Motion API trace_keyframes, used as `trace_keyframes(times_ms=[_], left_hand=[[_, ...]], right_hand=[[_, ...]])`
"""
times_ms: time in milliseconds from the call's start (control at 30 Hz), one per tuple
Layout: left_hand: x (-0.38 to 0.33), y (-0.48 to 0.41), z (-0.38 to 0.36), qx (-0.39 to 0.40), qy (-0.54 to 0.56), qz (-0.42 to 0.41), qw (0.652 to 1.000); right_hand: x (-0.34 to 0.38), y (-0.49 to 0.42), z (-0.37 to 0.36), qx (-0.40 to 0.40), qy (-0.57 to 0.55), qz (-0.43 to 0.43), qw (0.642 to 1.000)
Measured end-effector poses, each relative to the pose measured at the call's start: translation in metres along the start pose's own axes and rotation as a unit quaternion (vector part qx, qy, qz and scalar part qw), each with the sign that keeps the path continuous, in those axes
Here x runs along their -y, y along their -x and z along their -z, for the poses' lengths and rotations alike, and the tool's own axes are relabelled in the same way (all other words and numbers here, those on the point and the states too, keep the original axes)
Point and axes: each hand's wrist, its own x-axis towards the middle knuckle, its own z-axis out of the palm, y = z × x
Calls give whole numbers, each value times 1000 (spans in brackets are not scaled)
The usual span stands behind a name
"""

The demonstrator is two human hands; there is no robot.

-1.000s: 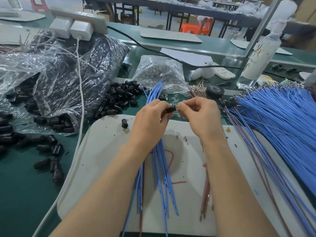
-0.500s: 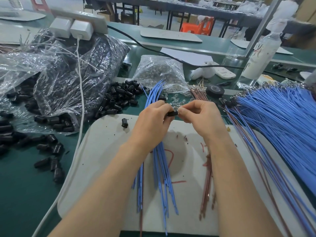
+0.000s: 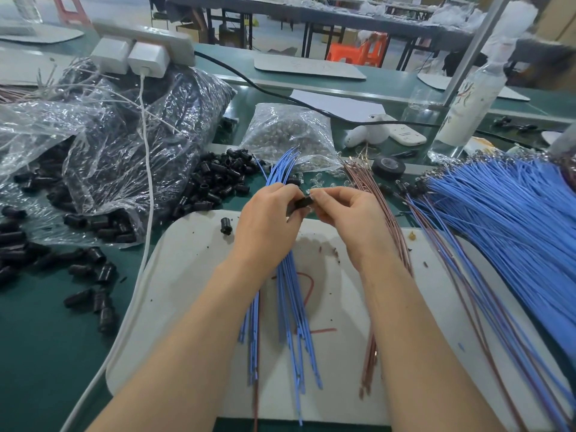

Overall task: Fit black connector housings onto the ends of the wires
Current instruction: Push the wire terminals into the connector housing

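Spare housings (image 3: 218, 179) lie heaped at left, within reach. The left hand (image 3: 265, 222) grips blue wires (image 3: 293, 294) and pinches one housing (image 3: 303, 202) steady above the board (image 3: 187, 275); the right hand (image 3: 352, 222) pinches its other end, likely pressing a wire home.

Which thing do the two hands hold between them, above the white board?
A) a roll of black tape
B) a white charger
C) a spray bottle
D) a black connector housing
D: the left hand and the right hand pinch a small black connector housing from either side.
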Motion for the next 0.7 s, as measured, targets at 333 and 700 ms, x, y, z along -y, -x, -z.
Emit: trace_keyframes(times_ms=[333,700], left_hand=[[-70,-47,31,-110,168,46,979],[-145,-85,-93,-1,428,237,872]], right_hand=[[36,20,14,190,-232,-112,948],[28,66,181,-124,159,-86,976]])
